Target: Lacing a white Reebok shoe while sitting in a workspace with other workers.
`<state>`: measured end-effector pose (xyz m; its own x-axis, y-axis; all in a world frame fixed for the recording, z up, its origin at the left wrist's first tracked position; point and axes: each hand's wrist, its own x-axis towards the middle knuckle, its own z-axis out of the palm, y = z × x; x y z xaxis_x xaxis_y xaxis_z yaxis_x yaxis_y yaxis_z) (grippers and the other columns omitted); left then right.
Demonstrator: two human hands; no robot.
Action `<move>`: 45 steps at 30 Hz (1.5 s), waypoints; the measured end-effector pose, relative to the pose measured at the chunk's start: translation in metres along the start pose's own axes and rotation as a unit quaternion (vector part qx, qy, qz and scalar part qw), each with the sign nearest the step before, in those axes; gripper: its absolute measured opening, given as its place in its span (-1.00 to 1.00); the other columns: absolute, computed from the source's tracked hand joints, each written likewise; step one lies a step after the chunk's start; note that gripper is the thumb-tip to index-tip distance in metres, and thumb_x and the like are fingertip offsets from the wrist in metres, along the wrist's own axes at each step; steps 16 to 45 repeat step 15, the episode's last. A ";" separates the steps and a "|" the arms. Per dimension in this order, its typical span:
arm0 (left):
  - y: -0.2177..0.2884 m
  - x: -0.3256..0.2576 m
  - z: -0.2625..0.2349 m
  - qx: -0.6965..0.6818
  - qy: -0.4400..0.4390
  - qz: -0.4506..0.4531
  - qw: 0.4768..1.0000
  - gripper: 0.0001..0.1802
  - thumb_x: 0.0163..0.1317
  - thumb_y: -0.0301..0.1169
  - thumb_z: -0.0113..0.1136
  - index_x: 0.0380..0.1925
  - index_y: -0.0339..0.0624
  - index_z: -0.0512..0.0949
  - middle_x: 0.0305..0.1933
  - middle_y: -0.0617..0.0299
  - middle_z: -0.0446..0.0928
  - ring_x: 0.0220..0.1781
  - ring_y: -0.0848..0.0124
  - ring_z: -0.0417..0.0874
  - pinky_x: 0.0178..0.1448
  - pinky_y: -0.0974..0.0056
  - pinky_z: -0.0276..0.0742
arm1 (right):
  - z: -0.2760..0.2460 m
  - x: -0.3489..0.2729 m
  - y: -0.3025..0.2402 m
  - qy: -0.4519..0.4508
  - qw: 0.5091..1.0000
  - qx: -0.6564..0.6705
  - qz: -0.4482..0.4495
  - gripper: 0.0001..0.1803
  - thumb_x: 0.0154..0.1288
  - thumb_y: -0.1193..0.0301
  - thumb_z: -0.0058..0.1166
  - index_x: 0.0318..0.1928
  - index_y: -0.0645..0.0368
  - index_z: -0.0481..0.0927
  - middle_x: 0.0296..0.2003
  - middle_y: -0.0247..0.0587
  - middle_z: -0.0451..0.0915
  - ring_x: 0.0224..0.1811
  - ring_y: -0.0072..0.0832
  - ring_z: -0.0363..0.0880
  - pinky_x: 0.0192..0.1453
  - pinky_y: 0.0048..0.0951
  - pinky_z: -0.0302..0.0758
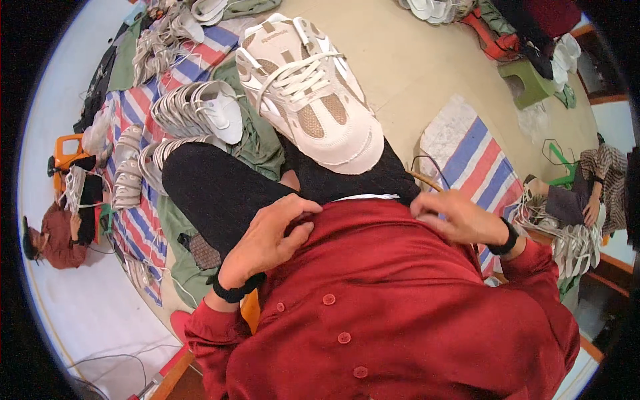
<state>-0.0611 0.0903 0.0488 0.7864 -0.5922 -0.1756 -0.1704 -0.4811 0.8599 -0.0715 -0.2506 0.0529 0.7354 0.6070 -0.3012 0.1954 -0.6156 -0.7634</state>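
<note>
A pale beige and white shoe upper (313,93) with brown mesh panels and cream laces rests on my black-trousered lap, its toe pointing toward me. Neither hand touches it. My left hand (277,230) lies at the left side of my red shirt's hem (363,210), thumb and forefinger apart, with nothing visible between them. At the hem's right side is my right hand (460,217), its fingers bent, slightly blurred and spaced apart. A thin white edge (367,197) shows just beyond the hem.
Stacked shoe uppers (200,110) lie left of my knee on a striped sheet (143,227) and green cloth (257,143). Another striped sheet (477,153) is at right. One person (63,230) sits far left, another (603,180) far right. A green stool (527,83) stands at upper right.
</note>
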 end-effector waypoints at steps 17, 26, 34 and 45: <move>-0.018 0.025 -0.005 0.027 0.024 -0.024 0.999 -0.74 0.17 -0.57 0.11 -0.11 -0.27 0.56 -0.16 0.02 0.63 -0.18 0.23 0.65 -0.10 0.32 0.53 | -0.007 0.045 -0.003 -0.013 0.993 0.087 -0.082 -0.83 0.38 0.48 -0.07 -0.06 0.20 0.48 -0.29 -0.02 0.61 -0.22 -0.16 0.62 -0.12 -0.26 0.50; -0.018 0.025 -0.005 0.027 0.024 -0.024 0.999 -0.74 0.17 -0.57 0.11 -0.11 -0.27 0.56 -0.16 0.02 0.63 -0.18 0.23 0.65 -0.10 0.32 0.53 | -0.007 0.045 -0.003 -0.013 0.993 0.087 -0.082 -0.83 0.38 0.48 -0.07 -0.06 0.20 0.48 -0.29 -0.02 0.61 -0.22 -0.16 0.62 -0.12 -0.26 0.50; -0.018 0.025 -0.005 0.027 0.024 -0.024 0.999 -0.74 0.17 -0.57 0.11 -0.11 -0.27 0.56 -0.16 0.02 0.63 -0.18 0.23 0.65 -0.10 0.32 0.53 | -0.007 0.045 -0.003 -0.013 0.993 0.087 -0.082 -0.83 0.38 0.48 -0.07 -0.06 0.20 0.48 -0.29 -0.02 0.61 -0.22 -0.16 0.62 -0.12 -0.26 0.50; -0.018 0.025 -0.005 0.027 0.024 -0.024 0.999 -0.74 0.17 -0.57 0.11 -0.11 -0.27 0.56 -0.16 0.02 0.63 -0.18 0.23 0.65 -0.10 0.32 0.53 | -0.007 0.045 -0.003 -0.013 0.993 0.087 -0.082 -0.83 0.38 0.48 -0.07 -0.06 0.20 0.48 -0.29 -0.02 0.61 -0.22 -0.16 0.62 -0.12 -0.26 0.50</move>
